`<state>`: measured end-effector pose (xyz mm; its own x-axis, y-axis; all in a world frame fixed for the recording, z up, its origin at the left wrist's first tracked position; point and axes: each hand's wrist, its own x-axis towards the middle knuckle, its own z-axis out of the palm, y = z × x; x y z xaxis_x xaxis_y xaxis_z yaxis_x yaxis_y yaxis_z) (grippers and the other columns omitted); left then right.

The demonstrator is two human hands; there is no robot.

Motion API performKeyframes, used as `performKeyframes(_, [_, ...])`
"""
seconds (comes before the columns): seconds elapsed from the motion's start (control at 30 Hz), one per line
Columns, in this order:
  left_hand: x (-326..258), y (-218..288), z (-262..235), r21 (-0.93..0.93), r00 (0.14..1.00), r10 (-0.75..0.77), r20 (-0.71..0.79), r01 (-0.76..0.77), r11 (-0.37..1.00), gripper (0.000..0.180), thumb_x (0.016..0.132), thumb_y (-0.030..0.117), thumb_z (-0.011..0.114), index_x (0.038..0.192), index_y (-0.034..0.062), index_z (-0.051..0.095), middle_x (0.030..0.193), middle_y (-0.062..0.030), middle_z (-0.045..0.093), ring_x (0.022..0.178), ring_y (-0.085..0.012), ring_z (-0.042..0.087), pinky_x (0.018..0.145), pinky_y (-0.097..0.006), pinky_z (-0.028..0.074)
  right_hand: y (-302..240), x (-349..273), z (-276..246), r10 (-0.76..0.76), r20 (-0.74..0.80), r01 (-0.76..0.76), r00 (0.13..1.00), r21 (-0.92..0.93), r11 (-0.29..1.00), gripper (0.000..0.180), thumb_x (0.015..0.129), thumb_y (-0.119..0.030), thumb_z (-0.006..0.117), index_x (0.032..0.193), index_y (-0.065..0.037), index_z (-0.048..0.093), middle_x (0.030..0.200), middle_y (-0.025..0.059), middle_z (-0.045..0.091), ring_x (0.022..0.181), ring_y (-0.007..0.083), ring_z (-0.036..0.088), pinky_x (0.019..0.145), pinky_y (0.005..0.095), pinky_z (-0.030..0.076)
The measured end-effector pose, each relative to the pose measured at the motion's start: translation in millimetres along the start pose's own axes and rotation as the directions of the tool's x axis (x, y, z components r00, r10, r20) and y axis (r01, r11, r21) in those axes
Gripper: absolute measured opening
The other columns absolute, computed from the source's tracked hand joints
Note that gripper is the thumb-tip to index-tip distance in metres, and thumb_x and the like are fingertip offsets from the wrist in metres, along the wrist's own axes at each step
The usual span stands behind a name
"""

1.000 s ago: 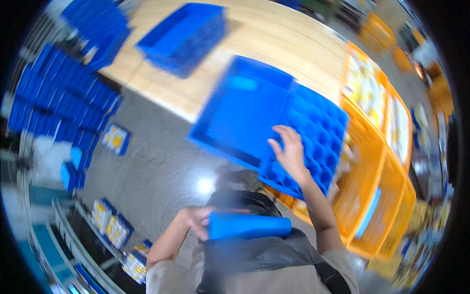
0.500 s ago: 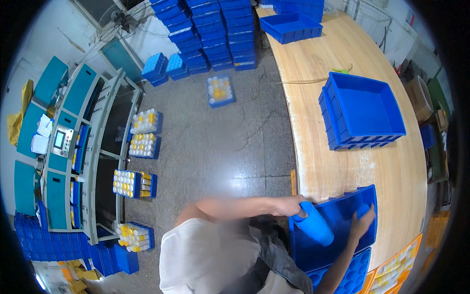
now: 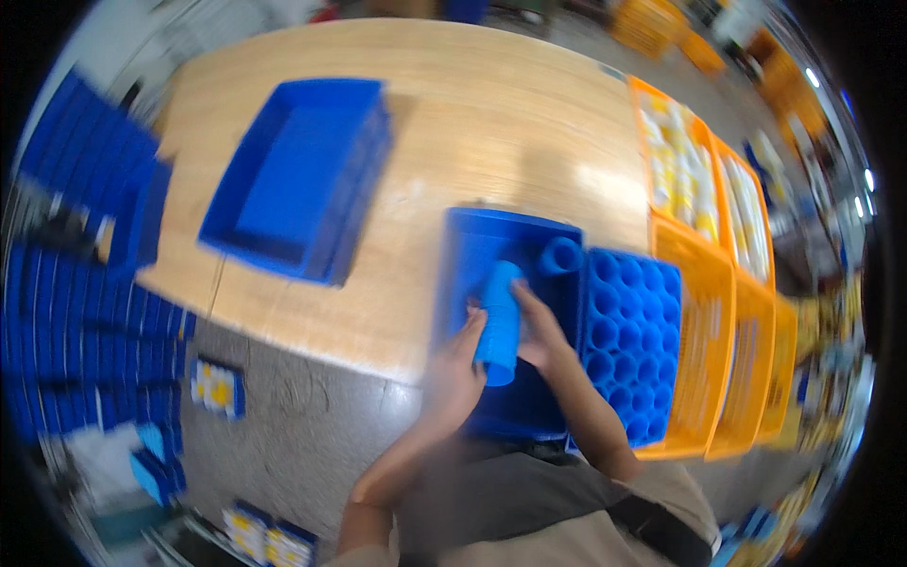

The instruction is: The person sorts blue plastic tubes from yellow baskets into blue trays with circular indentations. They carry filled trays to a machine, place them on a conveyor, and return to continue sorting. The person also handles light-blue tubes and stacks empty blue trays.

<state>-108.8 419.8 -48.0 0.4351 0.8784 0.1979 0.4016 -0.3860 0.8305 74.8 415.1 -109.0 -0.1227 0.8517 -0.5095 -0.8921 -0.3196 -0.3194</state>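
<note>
Head view — left fingers (image 3: 472, 328) and right fingers (image 3: 526, 300) grip a blue tube (image 3: 501, 326) above a blue bin (image 3: 522, 408).

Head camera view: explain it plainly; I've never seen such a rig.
No machine here: a person works bare-handed, filmed by a wide fisheye camera on their head, looking down, so straight edges bend. The left hand and right hand hold a blue cylinder over an open blue bin. A hollow blue tube shows in the bin's far right corner. To the right come a blue tray of round cells and orange crates. Another blue bin sits left on the wooden table.
</note>
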Motion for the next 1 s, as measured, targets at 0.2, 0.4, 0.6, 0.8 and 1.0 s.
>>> performKeyframes(0.2, [3.4,46.0,-21.1,0.072,0.986,0.153,0.069,-0.158,0.985,0.068,0.066,-0.020,0.060,0.132,-0.0040,0.061,0.129,-0.0266,0.062,0.120,-0.0402,0.062,0.100,-0.043,0.051,-41.7,39.0,6.6,-0.240,-0.135,0.253,0.961,0.088,0.963,0.057,0.100,-0.054,0.052,0.127,-0.004,0.056,0.116,0.0146,0.065,0.107,0.0281,0.064,0.094,0.0439,0.053])
performKeyframes(0.4, [27.4,22.6,-12.1,0.289,0.981,0.192,-0.035,-0.174,0.941,0.062,0.067,-0.023,0.061,0.124,-0.0007,0.067,0.112,-0.0177,0.064,0.103,-0.0330,0.063,0.090,-0.041,0.053,-11.4,7.9,35.7,-0.096,-0.038,0.097,0.995,0.018,0.995,0.063,0.099,-0.058,0.051,0.134,-0.006,0.051,0.127,0.0173,0.059,0.116,0.0323,0.058,0.100,0.0490,0.049])
performKeyframes(0.6, [27.9,12.6,-21.0,0.296,0.972,0.230,-0.054,-0.205,0.933,0.062,0.063,-0.019,0.062,0.120,0.0023,0.071,0.104,-0.0141,0.063,0.096,-0.0303,0.060,0.077,-0.038,0.052,-21.7,14.1,57.5,-0.063,-0.176,0.094,0.982,0.176,0.980,0.067,0.098,-0.060,0.051,0.139,-0.007,0.046,0.126,0.0122,0.059,0.114,0.0253,0.059,0.102,0.0454,0.048])
performKeyframes(0.8, [24.7,5.7,-23.5,0.321,0.955,0.297,0.014,-0.286,0.903,0.059,0.065,-0.018,0.065,0.119,0.0054,0.073,0.099,-0.0110,0.061,0.089,-0.0267,0.060,0.069,-0.036,0.051,-3.3,7.1,55.0,-0.035,-0.082,0.027,0.996,-0.097,0.995,0.058,0.099,-0.057,0.051,0.126,-0.006,0.057,0.114,0.0124,0.065,0.102,0.0247,0.064,0.090,0.0409,0.053])
performKeyframes(1.0, [22.0,3.5,-25.9,0.257,0.964,0.264,-0.039,-0.246,0.935,0.052,0.067,-0.017,0.068,0.114,0.0052,0.074,0.091,-0.0101,0.060,0.085,-0.0241,0.059,0.063,-0.035,0.050,-0.3,19.7,47.4,0.032,-0.055,-0.028,0.998,0.072,0.997,0.061,0.102,-0.057,0.044,0.128,-0.004,0.057,0.118,0.0142,0.065,0.104,0.0264,0.064,0.093,0.0432,0.053])
